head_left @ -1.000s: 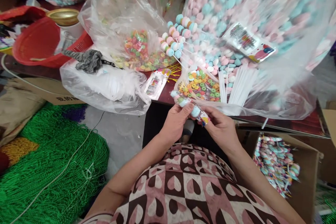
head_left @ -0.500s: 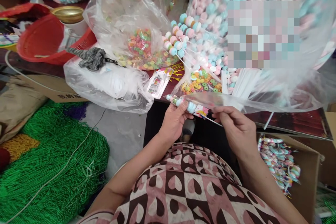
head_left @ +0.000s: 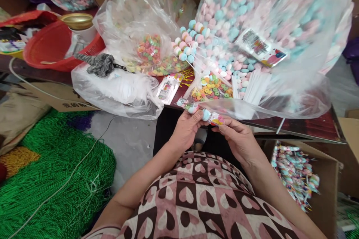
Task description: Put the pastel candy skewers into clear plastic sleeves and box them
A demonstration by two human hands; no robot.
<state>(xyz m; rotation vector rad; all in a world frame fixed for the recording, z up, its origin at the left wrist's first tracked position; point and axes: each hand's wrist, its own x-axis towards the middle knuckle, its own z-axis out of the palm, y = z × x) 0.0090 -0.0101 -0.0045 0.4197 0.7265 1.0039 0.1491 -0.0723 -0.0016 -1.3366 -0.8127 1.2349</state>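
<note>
A bagged marshmallow skewer (head_left: 206,114) lies slantwise between my two hands, its printed wrapper clear over the sweets. My left hand (head_left: 186,129) is closed around its middle, thumb on top. The fingers of my right hand (head_left: 235,132) pinch the wrapper's lower right end, where the stick is hidden by them. Just beyond, at the table edge, are a clear bag of ring-shaped gummies (head_left: 211,87) and a bundle of white sticks (head_left: 255,89). Several unwrapped marshmallow skewers (head_left: 188,43) rest behind these. A stack of printed wrappers (head_left: 169,89) lies to the left.
A large bag of marshmallows (head_left: 272,11) fills the back right, with printed wrappers (head_left: 260,48) on it. A cardboard box (head_left: 325,183) of wrapped skewers stands low at right. At left are a red basket (head_left: 42,52) and heaped green cord (head_left: 64,179).
My right hand has moved left along the stick to the wrapper's end and now pinches it. My left hand keeps its hold on the skewer. The view has shifted slightly.
</note>
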